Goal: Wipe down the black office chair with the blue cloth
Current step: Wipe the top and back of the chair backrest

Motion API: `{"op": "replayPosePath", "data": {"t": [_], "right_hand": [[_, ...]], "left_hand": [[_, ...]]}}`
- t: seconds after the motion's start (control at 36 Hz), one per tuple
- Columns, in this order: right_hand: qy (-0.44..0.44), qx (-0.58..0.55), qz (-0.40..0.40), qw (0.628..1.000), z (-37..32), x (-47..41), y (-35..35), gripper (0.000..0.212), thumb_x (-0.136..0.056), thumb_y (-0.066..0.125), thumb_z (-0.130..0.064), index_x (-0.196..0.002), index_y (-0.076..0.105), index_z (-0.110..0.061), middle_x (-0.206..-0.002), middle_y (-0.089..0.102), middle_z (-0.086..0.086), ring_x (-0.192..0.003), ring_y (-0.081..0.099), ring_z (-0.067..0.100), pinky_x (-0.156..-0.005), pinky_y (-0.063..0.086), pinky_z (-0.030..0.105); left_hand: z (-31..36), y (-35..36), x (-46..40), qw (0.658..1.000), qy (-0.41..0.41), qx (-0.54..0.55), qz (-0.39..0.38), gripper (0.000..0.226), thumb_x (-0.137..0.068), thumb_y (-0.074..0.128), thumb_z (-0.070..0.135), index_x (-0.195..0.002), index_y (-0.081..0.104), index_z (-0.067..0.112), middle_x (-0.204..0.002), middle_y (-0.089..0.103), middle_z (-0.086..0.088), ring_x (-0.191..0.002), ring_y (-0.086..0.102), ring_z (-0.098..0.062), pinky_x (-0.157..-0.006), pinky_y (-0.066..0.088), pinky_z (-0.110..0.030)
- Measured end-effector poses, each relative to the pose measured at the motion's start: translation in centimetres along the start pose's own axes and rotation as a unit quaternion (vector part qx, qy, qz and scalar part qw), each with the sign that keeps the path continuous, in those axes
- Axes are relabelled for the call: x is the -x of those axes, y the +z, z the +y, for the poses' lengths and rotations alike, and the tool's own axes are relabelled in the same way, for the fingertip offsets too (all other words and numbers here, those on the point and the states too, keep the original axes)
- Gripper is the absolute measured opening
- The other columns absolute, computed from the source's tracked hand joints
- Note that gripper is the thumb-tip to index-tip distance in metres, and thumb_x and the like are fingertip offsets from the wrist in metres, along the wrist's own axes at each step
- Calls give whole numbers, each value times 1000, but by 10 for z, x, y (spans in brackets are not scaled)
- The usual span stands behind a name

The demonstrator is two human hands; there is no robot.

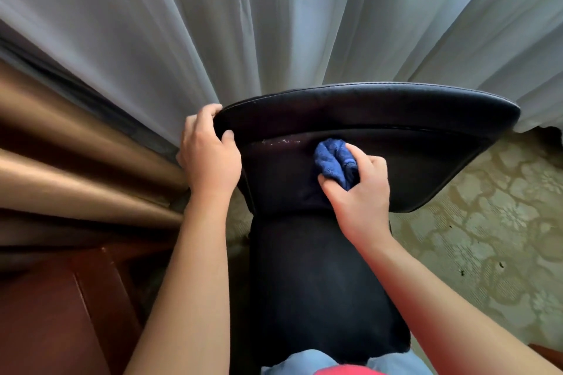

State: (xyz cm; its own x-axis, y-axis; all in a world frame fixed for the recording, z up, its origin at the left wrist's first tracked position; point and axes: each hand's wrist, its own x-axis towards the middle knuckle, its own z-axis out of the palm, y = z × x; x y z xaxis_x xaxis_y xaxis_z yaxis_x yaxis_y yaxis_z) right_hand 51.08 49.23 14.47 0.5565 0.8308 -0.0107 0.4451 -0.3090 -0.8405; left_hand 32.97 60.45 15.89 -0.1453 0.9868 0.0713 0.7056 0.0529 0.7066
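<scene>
Two bare hands work on a black office chair [320,268], seen from behind and above. Its backrest runs lengthwise away from the viewer, and the wide top edge faces sheer white curtains [182,24]. The left hand [210,155] grips the top left corner. The right hand [359,189] pinches a bunched blue cloth [333,163], pressing it against the backrest just below the top edge.

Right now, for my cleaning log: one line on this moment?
left hand: grips chair edge | right hand: presses blue cloth on chair back | white specks: left of cloth
</scene>
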Motion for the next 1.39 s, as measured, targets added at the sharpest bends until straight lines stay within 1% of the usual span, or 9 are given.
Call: {"op": "replayPosePath", "data": {"t": [0.36, 0.53, 0.69, 0.78, 0.89, 0.97, 1.08, 1.17, 1.39], "right_hand": [[-19, 12, -3, 1000, -20, 1, 52, 64, -83, 75, -15, -141, 49, -15, -112, 38, 0, -90, 43, -1, -78, 32, -5], [-68, 52, -40, 996, -36, 2, 65, 59, -81, 75, -12, -135, 53, -9, -108, 38, 2, -86, 44, 7, -74, 37, 10], [-104, 98, -100, 985, -52, 2, 75, 54, -79, 74, -18, -130, 55, -15, -107, 35, -2, -84, 50, 15, -70, 43, 25], [-136, 129, -140, 972, -65, -2, 82, 43, -77, 71, -18, -117, 57, -13, -104, 34, -1, -79, 49, 21, -65, 45, 31], [-148, 130, -174, 965, -66, -4, 73, 49, -77, 70, -23, -125, 57, -20, -107, 38, -2, -86, 52, 19, -73, 51, 35], [-139, 88, -154, 974, -57, -2, 51, 48, -75, 73, -20, -121, 61, -23, -103, 44, -4, -86, 54, 13, -78, 51, 33], [-111, 66, -83, 988, -41, -6, 26, 43, -74, 78, -18, -115, 67, -25, -93, 45, -5, -86, 52, -1, -76, 40, 7], [-96, 74, -55, 991, -37, -10, 26, 47, -77, 78, -22, -123, 65, -25, -95, 45, -4, -87, 50, -2, -77, 35, 0], [-91, 116, -66, 987, -53, -7, 64, 39, -80, 72, -27, -118, 62, -23, -102, 41, -1, -80, 51, 12, -74, 48, 29]], "left_hand": [[-12, 0, -15, 1000, -1, 19, -15, 33, -91, 65, 10, -121, 61, 23, -113, 59, 5, -95, 47, -12, -83, 35, -21], [-17, -1, -20, 1000, 16, 20, -16, 34, -88, 67, 11, -119, 63, 24, -111, 62, 1, -100, 58, -23, -87, 46, -32], [-17, -1, -20, 1000, 16, 21, -16, 32, -87, 67, 11, -116, 63, 24, -110, 63, 1, -101, 57, -23, -83, 40, -27], [-22, -2, -24, 999, 13, 38, -29, 32, -85, 68, 12, -113, 64, 26, -109, 65, 2, -102, 60, -22, -89, 49, -34], [-26, -10, -28, 995, 11, 73, -59, 29, -82, 71, 11, -106, 66, 28, -101, 68, 7, -93, 63, -11, -83, 54, -33], [-29, -8, -24, 993, 5, 101, -65, 29, -83, 73, 11, -106, 67, 27, -101, 69, 7, -90, 65, -9, -79, 54, -24], [-36, -2, -15, 991, -15, 123, -51, 29, -86, 71, 16, -111, 65, 30, -105, 69, 6, -91, 65, -7, -78, 52, -18], [-40, -1, -14, 990, -12, 127, -55, 27, -90, 68, 18, -115, 65, 30, -108, 68, 7, -92, 64, -6, -77, 52, -16], [-44, -3, -24, 992, -8, 117, -55, 25, -94, 60, 14, -116, 67, 23, -106, 69, 6, -95, 64, -10, -90, 54, -36]]}}
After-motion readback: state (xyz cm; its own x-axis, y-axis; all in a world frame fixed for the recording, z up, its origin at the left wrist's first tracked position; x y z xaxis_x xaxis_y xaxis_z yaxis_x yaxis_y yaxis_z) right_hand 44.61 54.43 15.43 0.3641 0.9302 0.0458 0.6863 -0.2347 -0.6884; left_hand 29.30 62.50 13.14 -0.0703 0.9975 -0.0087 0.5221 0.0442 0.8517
